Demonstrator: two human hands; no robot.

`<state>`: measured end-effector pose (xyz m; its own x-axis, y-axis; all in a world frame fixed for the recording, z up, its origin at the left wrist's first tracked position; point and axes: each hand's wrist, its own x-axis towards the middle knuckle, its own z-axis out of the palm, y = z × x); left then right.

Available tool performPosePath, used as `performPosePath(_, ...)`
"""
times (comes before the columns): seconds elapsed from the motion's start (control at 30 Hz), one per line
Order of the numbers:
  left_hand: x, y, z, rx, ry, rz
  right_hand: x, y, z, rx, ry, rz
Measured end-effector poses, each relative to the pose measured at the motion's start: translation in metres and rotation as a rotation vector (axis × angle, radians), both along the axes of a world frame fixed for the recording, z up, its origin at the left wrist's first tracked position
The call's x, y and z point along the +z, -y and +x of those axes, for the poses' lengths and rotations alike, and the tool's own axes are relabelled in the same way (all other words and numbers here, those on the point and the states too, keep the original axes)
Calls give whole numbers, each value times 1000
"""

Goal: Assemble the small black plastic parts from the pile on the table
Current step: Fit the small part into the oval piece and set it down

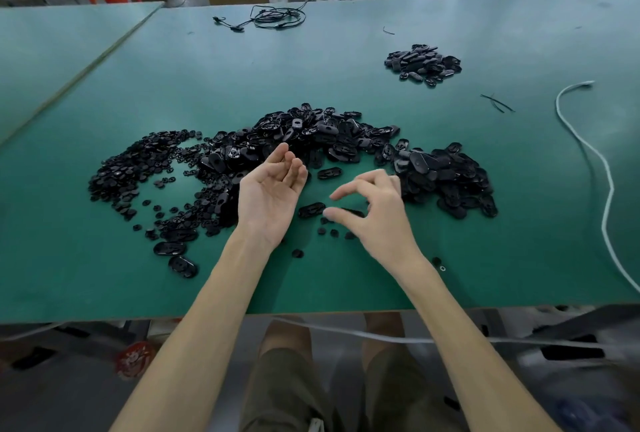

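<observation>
My left hand [268,192] lies palm up and slack just above the table [346,57], with nothing in it. My right hand [381,213] hovers low with thumb and forefinger spread apart like an unclosed pinch, also holding nothing. The main pile [311,141] of black plastic parts spreads in front of both hands, oval shells heaped toward the middle and right, and a flatter spread of small round pieces [131,172] lies on the left. One loose oval shell [311,210] lies between my hands, near my right thumb, and I judge that to be the one I am going for. These parts look light, hard and glossy, so I expect them to slide rather than lift if I press down on top. Pinching the shell across its narrow sides should give the surest hold. The round pieces are tiny and would need fingertips only. A separate smaller heap [422,63] sits well apart at the far right, perhaps finished work, though I cannot tell.
</observation>
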<state>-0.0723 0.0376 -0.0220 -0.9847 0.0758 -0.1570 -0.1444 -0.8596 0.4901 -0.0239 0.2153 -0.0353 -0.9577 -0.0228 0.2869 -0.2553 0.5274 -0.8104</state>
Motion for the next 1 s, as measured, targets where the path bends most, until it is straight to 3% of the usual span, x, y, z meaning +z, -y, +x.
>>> performPosePath(0.4,-1,-3,1,-10,-151,-281,-2,2,0,76,71,159)
performPosePath(0.63,0,3,0,-52,-60,66,2,5,3,142,-85,151)
performPosePath(0.73,0,3,0,-50,-35,160,3,6,5,255,-57,154)
performPosePath(0.83,0,4,0,-37,-20,152,4,7,6,308,16,160)
performPosePath(1.0,-1,2,-1,-27,-58,-15,3,8,5,140,-16,184)
